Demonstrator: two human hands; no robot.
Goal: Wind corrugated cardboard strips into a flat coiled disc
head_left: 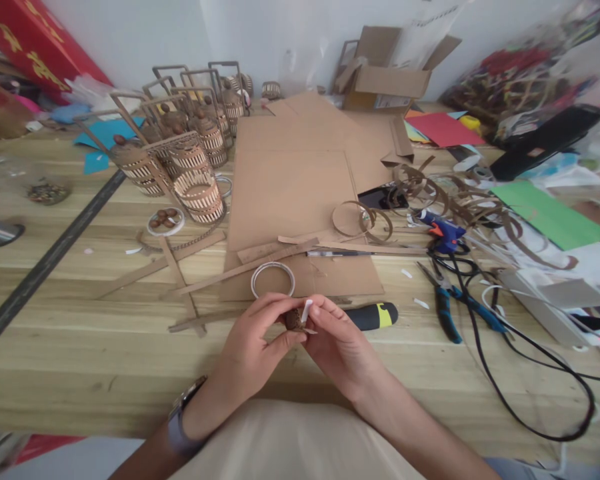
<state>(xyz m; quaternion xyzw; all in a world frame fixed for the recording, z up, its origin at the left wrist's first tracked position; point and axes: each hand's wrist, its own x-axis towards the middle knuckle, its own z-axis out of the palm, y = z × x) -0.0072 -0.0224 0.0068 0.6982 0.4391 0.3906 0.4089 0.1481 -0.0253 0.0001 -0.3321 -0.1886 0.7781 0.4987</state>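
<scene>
Close to the table's front edge, my left hand [253,340] and my right hand [337,340] meet, fingertips nearly touching. Between them is a small brown coil [294,320], apparently a rolled strip, gripped by the left thumb and fingers. A short white strip [307,311] stands up at my right fingertips, pinched there. Part of the coil is hidden by the fingers. Just beyond lies a ring-shaped tape roll [273,280]. The black and yellow handle of a tool [375,316] sticks out past my right hand.
Cardboard sheets [290,187] and brown strips [240,270] cover the middle. Small slatted baskets [200,193] with tall handles stand at back left, beside a bowl of brown beads [165,221]. Pliers [450,300], a blue glue gun [443,230] and looping black cable [485,373] lie right.
</scene>
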